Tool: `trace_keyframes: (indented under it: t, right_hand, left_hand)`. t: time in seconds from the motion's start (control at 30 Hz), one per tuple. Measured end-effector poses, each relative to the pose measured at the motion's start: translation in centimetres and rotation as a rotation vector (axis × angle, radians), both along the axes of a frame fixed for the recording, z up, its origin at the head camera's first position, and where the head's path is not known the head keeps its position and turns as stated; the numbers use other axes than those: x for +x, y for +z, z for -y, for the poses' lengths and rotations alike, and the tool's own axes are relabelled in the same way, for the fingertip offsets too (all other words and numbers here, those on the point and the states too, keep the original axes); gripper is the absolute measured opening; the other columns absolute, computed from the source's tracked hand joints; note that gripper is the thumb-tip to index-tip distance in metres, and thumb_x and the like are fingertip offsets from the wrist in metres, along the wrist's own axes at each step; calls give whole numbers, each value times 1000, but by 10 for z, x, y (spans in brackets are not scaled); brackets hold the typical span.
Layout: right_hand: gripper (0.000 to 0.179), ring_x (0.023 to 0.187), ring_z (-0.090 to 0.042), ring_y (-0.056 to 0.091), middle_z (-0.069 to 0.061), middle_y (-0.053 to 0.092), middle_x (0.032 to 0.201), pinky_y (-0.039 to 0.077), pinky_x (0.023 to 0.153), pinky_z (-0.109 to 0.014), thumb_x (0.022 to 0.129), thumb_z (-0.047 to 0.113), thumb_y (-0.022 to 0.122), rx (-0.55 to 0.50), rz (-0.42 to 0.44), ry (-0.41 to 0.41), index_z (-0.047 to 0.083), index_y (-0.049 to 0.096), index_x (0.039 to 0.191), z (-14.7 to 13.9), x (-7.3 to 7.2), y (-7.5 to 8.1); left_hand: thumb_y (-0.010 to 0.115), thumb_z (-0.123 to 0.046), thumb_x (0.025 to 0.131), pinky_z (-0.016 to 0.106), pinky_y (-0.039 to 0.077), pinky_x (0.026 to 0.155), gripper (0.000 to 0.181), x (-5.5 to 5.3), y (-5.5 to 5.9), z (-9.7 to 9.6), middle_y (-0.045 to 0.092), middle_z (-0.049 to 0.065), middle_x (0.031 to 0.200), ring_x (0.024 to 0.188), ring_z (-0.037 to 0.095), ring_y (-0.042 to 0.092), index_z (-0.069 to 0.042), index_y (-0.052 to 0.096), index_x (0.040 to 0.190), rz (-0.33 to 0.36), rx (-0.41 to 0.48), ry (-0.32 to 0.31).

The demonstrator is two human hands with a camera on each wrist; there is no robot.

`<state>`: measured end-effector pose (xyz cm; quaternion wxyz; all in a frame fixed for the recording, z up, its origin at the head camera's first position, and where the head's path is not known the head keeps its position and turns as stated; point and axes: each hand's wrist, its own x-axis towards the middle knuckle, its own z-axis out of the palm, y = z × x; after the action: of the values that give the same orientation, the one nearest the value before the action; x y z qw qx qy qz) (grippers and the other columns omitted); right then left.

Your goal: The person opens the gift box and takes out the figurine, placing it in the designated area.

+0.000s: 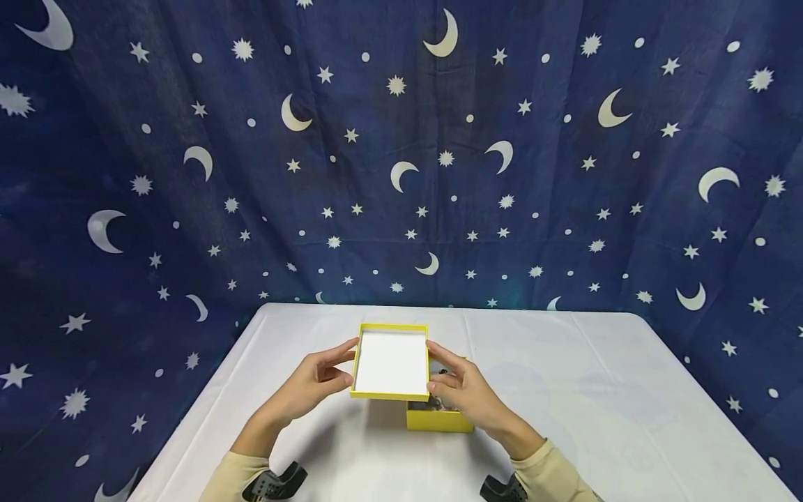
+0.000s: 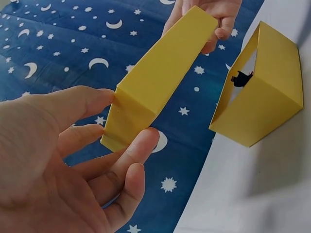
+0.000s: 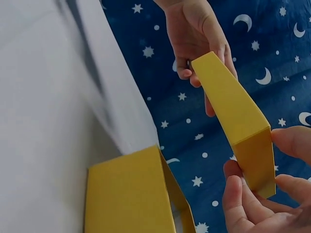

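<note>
Both hands hold a square yellow box lid [image 1: 390, 362] up over the table, its white inside facing the head camera. My left hand [image 1: 314, 383] pinches the lid's left side between thumb and fingers, and my right hand [image 1: 470, 394] grips the right side the same way. Just below and to the right stands the open yellow box [image 1: 439, 420], partly hidden behind the lid and right hand. Something small and black [image 2: 241, 78] shows inside it in the left wrist view; its kind is unclear. The right wrist view shows the lid's plain yellow sides [image 3: 238, 107].
A white cloth covers the table [image 1: 564, 390], which has rounded far corners. Behind it hangs a dark blue curtain [image 1: 401, 139] printed with moons and stars. Dark devices are strapped at both wrists, the left one [image 1: 274, 482] at the table's near side.
</note>
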<state>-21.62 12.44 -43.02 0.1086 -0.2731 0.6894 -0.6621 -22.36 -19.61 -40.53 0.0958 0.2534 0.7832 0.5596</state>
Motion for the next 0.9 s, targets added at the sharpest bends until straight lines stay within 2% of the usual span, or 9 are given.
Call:
trace_keyframes:
  t: [0.27,0.47,0.73,0.9]
  right_hand:
    - [78,125,-27,64,-31,14,165,55,94,-20,99,5,62,-25,49,25,-1,15,160,15,4,1]
    - [76,129,-43,57,-32,15,165,53,94,-18,98,3,61,0,57,-8,-1,17,160,27,8,2]
    - [75,129,-36,56,-32,19,164,52,92,-16,97,3,60,47,73,-42,2,20,160,44,15,-1]
    - [75,129,-36,56,-31,22,163,50,93,-16,97,6,60,63,69,-46,5,21,161,54,17,-3]
  left_hand:
    - [64,-13,99,17,52,91,66,2,0,15,42,37,150,104,14,70,0,32,156,-18,-19,-21]
    - [63,-12,100,16,52,92,66,1,1,26,41,39,150,105,11,70,3,31,156,-20,-24,-37]
    - [63,-10,99,19,53,90,65,8,-10,40,40,40,150,104,9,70,4,31,155,0,-27,-23]
    - [62,-11,100,21,54,90,65,12,-12,49,40,40,149,104,10,69,4,31,155,-4,-25,-19]
